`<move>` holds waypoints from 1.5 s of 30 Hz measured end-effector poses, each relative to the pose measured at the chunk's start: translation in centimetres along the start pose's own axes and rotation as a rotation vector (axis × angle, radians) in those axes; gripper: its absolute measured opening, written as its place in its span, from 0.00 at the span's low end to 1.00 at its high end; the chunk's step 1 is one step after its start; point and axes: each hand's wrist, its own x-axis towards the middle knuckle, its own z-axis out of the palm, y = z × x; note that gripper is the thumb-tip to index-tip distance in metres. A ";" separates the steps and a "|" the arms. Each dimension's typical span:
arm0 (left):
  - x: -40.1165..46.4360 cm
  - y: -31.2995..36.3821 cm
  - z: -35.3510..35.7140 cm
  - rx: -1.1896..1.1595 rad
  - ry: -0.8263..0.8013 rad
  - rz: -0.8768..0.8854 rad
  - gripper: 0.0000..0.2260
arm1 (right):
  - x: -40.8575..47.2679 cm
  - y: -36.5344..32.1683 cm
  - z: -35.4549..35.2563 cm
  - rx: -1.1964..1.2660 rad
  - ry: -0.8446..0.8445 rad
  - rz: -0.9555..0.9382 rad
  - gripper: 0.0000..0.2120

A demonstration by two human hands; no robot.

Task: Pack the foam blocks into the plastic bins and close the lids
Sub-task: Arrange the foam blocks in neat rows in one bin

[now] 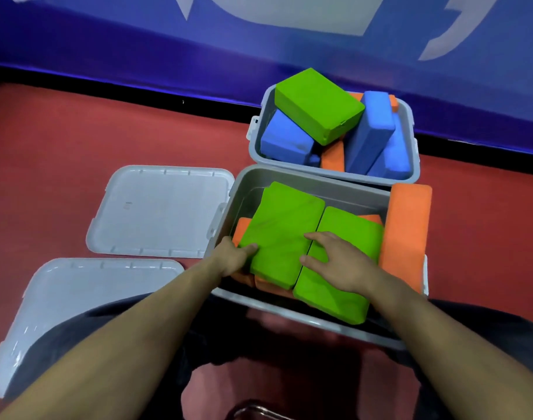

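While both hands press two green blocks (304, 253) into the near bin (313, 183), they sit proud.
Left hand (233, 257) grips one's edge, right hand (334, 262) lies flat; the lid (159, 210) may not latch.

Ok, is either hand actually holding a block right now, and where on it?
The left hand grips the left green block at its near-left edge. The right hand lies flat on the right green block, holding nothing.
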 end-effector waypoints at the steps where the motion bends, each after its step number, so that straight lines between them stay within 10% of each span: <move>1: -0.1 0.1 0.2 -0.051 -0.028 -0.035 0.30 | 0.2 0.2 0.3 0.010 -0.010 0.006 0.30; 8: 0.8 1.1 0.4 -0.409 -0.109 -0.182 0.57 | 1.6 -0.5 0.8 0.155 0.008 0.025 0.37; 14: -0.4 3.3 -0.5 -0.416 0.031 -0.024 0.32 | 1.6 -1.6 0.8 0.279 0.068 -0.030 0.39; 20: -2.2 6.3 0.2 -0.058 0.131 0.314 0.28 | 2.2 -2.0 0.0 0.742 0.108 0.082 0.53; 26: -3.3 7.8 -0.3 -0.293 -0.178 0.311 0.23 | 1.4 -1.4 -0.3 0.976 0.104 0.094 0.35; 31: -4.6 7.5 0.2 -0.323 -0.413 0.414 0.40 | 1.0 -1.7 -1.1 1.126 0.171 0.102 0.19; 37: -5.2 7.7 0.3 -0.293 0.009 0.764 0.41 | 1.2 -2.1 -4.0 1.382 0.156 0.010 0.34; 45: -3.1 8.4 -4.5 -0.512 0.398 0.538 0.31 | 5.3 -7.0 -4.3 1.085 0.205 -0.016 0.19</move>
